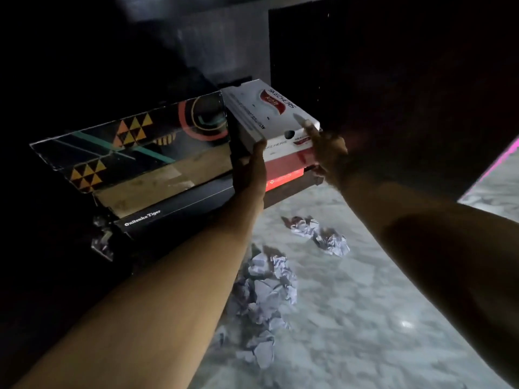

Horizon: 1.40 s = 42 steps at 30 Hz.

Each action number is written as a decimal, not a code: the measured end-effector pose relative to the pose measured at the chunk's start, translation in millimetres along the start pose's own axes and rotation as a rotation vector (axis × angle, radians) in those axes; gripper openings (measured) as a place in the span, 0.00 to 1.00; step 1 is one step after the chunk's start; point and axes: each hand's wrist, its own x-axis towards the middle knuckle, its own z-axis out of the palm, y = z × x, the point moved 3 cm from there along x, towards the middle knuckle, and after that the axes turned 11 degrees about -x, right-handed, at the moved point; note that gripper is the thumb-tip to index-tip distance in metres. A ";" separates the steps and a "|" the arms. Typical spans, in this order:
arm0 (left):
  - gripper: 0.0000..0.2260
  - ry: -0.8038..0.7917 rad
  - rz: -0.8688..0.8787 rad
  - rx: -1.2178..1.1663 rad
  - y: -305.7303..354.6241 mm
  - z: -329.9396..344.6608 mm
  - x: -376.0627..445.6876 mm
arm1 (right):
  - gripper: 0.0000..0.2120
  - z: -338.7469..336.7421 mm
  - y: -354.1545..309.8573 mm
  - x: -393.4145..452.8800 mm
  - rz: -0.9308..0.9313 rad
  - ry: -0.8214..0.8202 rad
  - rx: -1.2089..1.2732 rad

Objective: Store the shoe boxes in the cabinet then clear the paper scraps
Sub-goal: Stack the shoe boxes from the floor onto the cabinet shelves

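Note:
A white Skechers shoe box (269,110) sits tilted on top of a red shoe box (283,178) at the mouth of the dark cabinet (306,182). My left hand (250,167) grips the white box's near left corner. At the near right corner, my right hand (330,153) holds the box with one finger stretched over the lid. Left of them lies a black Onitsuka Tiger box (174,209) with a patterned lid (134,141) resting askew on it. Crumpled paper scraps (318,234) lie on the floor, with a bigger heap of scraps (264,299) nearer me.
The floor (365,304) is pale marble tile in front of the cabinet. The cabinet's inside is very dark and its depth is hidden. A shiny crumpled wrapper (102,240) lies at the black box's left end. A pink-edged object (494,167) shows at the right.

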 end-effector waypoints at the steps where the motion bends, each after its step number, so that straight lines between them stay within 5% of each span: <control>1: 0.34 0.009 0.032 0.053 2.1 1.1 3.6 | 0.42 2.1 -4.4 8.8 0.019 0.026 -0.061; 2: 0.32 0.017 0.072 0.117 5.7 1.4 7.6 | 0.45 4.2 -8.6 15.5 0.030 0.054 -0.076; 6: 0.31 0.064 0.068 0.219 18.3 2.3 26.4 | 0.21 15.4 -23.9 32.4 0.015 0.067 -0.018; 12: 0.46 0.119 -0.001 0.172 -2.8 0.5 78.7 | 0.15 19.2 -43.5 35.7 0.049 0.082 -0.024; 16: 0.29 0.117 0.040 0.232 15.3 6.3 12.8 | 0.21 1.4 -33.7 14.5 0.041 0.057 -0.177; 18: 0.21 0.054 0.033 0.247 14.1 15.4 -14.6 | 0.23 -14.2 -32.7 -6.6 0.002 0.039 -0.276; 25: 0.19 -0.198 0.024 0.314 7.6 84.3 -86.6 | 0.10 -118.5 -31.2 -126.2 -0.072 0.145 -0.422; 36: 0.07 -0.750 -0.110 0.403 -34.0 243.3 -308.8 | 0.07 -364.2 24.8 -312.6 0.073 0.681 -0.373; 42: 0.06 -1.036 -0.196 0.549 -82.9 304.3 -438.4 | 0.18 -484.4 86.1 -418.0 0.266 1.015 -0.423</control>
